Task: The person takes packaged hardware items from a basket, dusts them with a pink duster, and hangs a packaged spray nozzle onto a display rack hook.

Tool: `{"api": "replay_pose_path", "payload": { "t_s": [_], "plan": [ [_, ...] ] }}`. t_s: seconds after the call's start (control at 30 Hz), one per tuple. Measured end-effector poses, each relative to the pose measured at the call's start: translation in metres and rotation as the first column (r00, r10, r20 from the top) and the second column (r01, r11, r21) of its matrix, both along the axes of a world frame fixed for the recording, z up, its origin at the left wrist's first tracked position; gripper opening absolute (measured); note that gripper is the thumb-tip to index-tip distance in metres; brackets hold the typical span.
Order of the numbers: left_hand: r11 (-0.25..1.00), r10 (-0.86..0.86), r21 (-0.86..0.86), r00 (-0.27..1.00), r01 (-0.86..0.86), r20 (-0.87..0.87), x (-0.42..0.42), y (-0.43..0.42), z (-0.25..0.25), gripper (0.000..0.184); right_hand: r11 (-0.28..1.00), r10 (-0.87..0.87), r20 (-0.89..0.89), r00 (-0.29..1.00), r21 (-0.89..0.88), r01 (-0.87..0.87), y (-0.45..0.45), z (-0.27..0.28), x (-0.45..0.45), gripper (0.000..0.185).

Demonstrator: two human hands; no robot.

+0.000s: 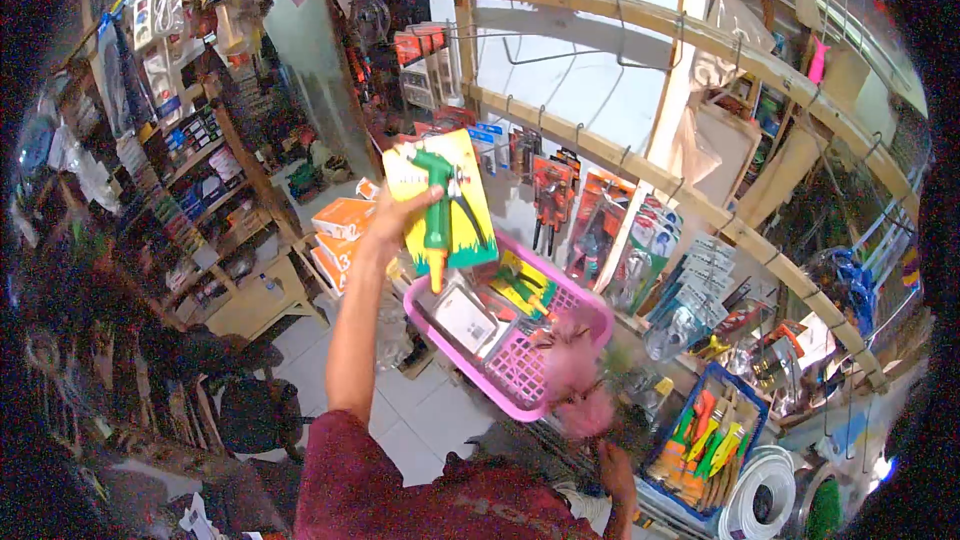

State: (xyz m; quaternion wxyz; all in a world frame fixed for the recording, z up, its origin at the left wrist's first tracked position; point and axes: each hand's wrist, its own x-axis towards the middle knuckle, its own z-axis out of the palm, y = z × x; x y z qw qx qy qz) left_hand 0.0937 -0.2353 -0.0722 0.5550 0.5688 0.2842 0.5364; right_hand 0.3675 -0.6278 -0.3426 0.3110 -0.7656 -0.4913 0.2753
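My left hand (402,215) is closed on a hose spray nozzle (435,205), green with a yellow tip, mounted on a yellow card. It is raised above the far left end of a pink plastic basket (515,410). Inside the basket lie a similar carded nozzle (522,285) and a white flat package (465,322). Low on the right, my right hand (617,470) is partly visible, its fingers closed around what looks like a feather duster (578,380). The duster's pink and dark head is smeared by motion and covers the basket's right end.
A wooden rack (620,155) with wire hooks stands in front, with carded tools hanging behind it. To the right are a blue crate (762,402) of paintbrushes and a white cable coil (760,495). Orange boxes (343,220) stand left of the basket; shelves line the left side.
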Motion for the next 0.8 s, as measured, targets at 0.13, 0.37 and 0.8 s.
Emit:
{"api": "replay_pose_path", "payload": {
  "t_s": [0.13, 0.37, 0.8],
  "plan": [
    [0.951, -0.302, 0.044, 0.951, 0.305, -0.066, -0.030, 0.050, 0.055, 0.037, 0.997, -0.044, -0.095, 0.994, -0.070, 0.038, 0.020, 0.033, -0.034, 0.040],
    [0.901, -0.142, 0.405, 0.987, 0.158, -0.069, -0.048, 0.112, 0.113, 0.063, 0.994, -0.106, 0.020, 0.994, -0.017, 0.106, 0.026, -0.044, -0.070, 0.037],
    [0.783, -0.266, 0.539, 0.950, 0.311, -0.161, -0.036, 0.171, 0.165, 0.067, 0.989, -0.150, 0.088, 0.985, 0.025, 0.149, 0.032, -0.075, -0.114, 0.023]
  ]
}}
